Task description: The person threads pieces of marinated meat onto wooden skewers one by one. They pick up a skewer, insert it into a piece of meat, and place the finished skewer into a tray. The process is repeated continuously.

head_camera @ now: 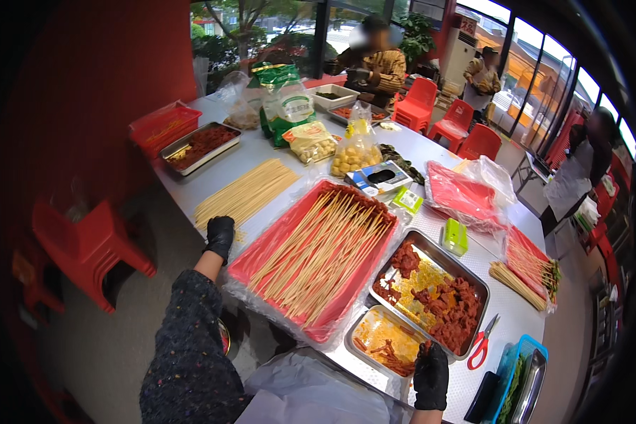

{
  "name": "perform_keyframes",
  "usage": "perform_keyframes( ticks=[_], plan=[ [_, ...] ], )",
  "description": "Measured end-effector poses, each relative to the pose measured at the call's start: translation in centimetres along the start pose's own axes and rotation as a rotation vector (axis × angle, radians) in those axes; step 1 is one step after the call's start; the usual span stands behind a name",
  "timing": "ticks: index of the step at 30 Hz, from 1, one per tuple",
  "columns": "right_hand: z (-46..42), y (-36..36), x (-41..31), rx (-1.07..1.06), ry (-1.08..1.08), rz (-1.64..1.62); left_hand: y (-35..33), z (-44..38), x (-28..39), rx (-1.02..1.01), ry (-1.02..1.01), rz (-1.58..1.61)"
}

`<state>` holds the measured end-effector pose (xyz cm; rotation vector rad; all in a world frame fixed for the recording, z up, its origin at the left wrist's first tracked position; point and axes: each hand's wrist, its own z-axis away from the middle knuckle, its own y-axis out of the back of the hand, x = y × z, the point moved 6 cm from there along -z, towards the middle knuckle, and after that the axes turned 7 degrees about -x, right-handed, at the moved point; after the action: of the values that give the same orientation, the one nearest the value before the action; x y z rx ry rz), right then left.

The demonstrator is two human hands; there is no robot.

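Note:
My left hand [220, 237], in a black glove, is curled at the near end of a spread of bamboo skewers [249, 191]; whether it grips any is hidden. My right hand [431, 376], also black-gloved, is at the right rim of a small metal tray [373, 323] holding reddish meat strips [389, 358]. Something reddish shows by its fingertips, but a hold cannot be made out. Between the hands lies a plastic-lined red tray [318, 336], with many skewers [318, 254] bearing red meat [368, 199] at their far ends. Marinated meat pieces [453, 310] fill part of a larger metal tray [376, 289].
Red-handled scissors [479, 344], a dark phone [482, 395] and a blue basket [535, 342] are at right. Behind are a glove box [379, 177], green packs [456, 237], food bags [355, 153] and another meat tray [201, 148]. Red stools [90, 238] stand left. Several people are farther off.

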<state>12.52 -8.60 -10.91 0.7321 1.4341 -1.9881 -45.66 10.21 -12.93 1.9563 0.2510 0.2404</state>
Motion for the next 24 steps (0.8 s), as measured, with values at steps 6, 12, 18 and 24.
perform_keyframes(
  ticks=[6, 12, 18, 24],
  plan=[
    [-0.2, -1.4, 0.0, -0.030, -0.028, 0.068, -1.5, -1.1, -0.7, -0.087, -0.023, -0.171],
    [0.3, -2.0, -0.6, -0.103, 0.012, 0.088, -0.3, -1.5, -0.1, -0.096, -0.080, -0.118],
    [0.1, -1.8, -0.2, -0.138, -0.045, 0.028, -2.2, -2.5, -2.5, -0.198, -0.129, -0.104],
    [0.8, -2.1, -1.2, -0.099, 0.006, -0.025, 0.0, -3.4, -4.9, -0.392, -0.211, 0.443]
  ],
)
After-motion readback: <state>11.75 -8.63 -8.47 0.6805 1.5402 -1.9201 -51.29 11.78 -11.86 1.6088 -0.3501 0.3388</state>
